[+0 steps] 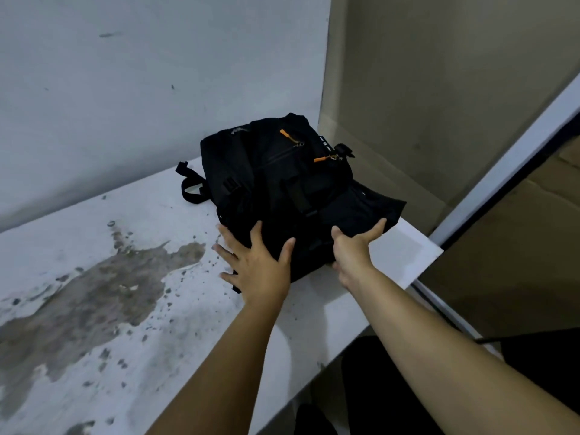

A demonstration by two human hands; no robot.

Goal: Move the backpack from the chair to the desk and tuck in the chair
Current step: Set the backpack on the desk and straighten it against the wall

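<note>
Backpack [292,183] sat on desk [125,277] near the wall, left hand [260,268] splayed flat against it, right hand [354,249] gripping its near edge, probably to seat it securely.

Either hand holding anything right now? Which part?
Right hand grips the backpack by its near right edge; left hand lies flat, fingers spread, on its near left side.

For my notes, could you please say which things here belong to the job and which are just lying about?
Job: backpack, desk, left hand and right hand, both on the backpack.
Just there: cardboard, wall, grey stain on the desk.
</note>
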